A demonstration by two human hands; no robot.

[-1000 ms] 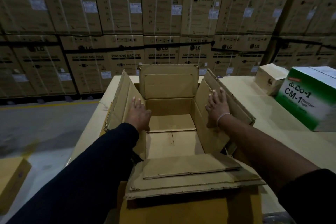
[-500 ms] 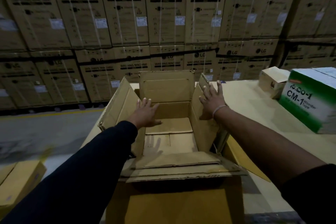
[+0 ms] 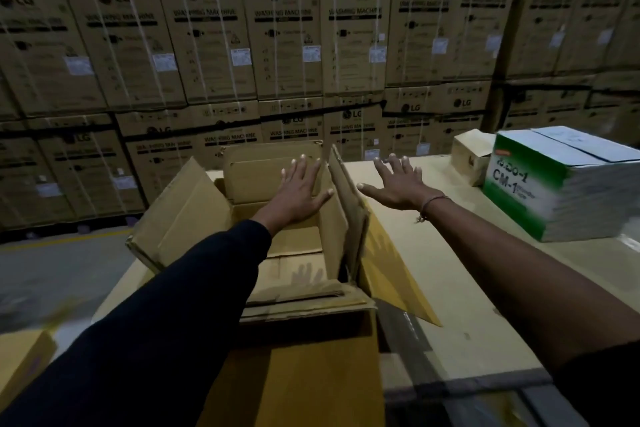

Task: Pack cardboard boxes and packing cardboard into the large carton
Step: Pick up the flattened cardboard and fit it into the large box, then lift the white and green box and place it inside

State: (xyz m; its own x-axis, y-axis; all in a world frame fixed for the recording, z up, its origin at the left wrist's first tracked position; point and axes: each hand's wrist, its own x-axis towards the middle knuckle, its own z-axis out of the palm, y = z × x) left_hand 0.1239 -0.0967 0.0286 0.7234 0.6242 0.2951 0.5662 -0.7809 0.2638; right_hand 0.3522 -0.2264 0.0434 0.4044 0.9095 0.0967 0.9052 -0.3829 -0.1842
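Cardboard on every side: the large carton (image 3: 277,253) stands open on the surface (image 3: 467,281), flaps up, loose packing cardboard (image 3: 304,302) lying across its near edge. The left hand (image 3: 301,191) reaches over the opening, its fingers (image 3: 298,166) straight and apart, gripping nothing. The right hand (image 3: 398,184) hovers beyond the right flap (image 3: 349,211), fingers likewise spread. That flap leans inward; if it sags further it would likely block anything lowered in. The small boxes (image 3: 471,156) sit well apart to the right.

left arm (image 3: 166,315): dark long sleeve | right wrist (image 3: 433,203): thin string bracelet
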